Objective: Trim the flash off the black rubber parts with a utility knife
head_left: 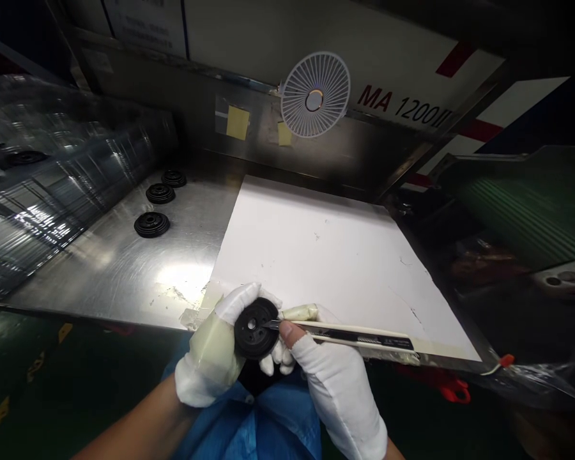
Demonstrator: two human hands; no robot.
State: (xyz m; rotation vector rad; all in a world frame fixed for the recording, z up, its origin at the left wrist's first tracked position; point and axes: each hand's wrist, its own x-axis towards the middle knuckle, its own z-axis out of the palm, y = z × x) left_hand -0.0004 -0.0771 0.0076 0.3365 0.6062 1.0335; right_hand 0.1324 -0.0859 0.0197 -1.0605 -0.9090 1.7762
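In my gloved left hand (213, 351) is a round black ribbed part (256, 335) with a hole at its centre, its face turned up toward me. My right hand (333, 377), in a white glove with the thumb tip bare, grips a white utility knife (364, 335) with a dark strip along its handle. The blade points left and its tip lies over the face of the black part, near the centre hole. Both hands are at the front edge of the bench, above my blue clothing. Some left fingers are hidden behind the part.
A white sheet (316, 255) covers the bench's right side. Three black round parts (152, 224) rest on the bare metal bench (186, 230). Stacked clear plastic trays (67, 185) stand at left. A white fan (315, 96) is mounted at the back. Something red (453, 386) hangs below the front edge.
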